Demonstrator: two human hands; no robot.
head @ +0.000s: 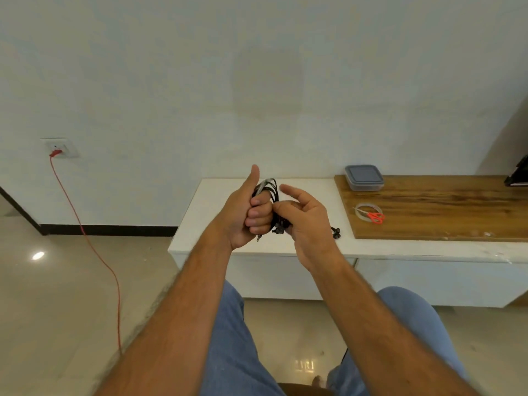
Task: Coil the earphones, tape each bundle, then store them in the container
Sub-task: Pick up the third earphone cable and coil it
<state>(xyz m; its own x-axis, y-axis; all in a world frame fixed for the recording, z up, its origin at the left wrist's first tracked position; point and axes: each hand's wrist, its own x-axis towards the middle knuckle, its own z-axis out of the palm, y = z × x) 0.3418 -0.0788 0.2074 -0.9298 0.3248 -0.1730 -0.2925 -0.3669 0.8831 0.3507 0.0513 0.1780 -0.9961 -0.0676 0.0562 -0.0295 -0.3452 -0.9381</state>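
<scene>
A black earphone cable [272, 187] is looped around the fingers of my left hand [248, 210], which is closed on the coil with the thumb up. The jack plug hangs below that fist. My right hand [303, 221] pinches the cable beside the coil, its index finger stretched out, and the earbuds dangle under it. Another pair of black earbuds [336, 232] lies on the white bench [205, 212]. A roll of clear tape [362, 209] sits on the wooden board [440, 207]. The lidded plastic container [363, 177] stands at the board's far left corner.
Orange-handled scissors [376, 217] lie against the tape roll. A red cable [85, 232] runs from a wall socket [59, 148] down across the floor at left. A dark object [518, 174] sits at the board's far right. My knees in jeans are below the bench.
</scene>
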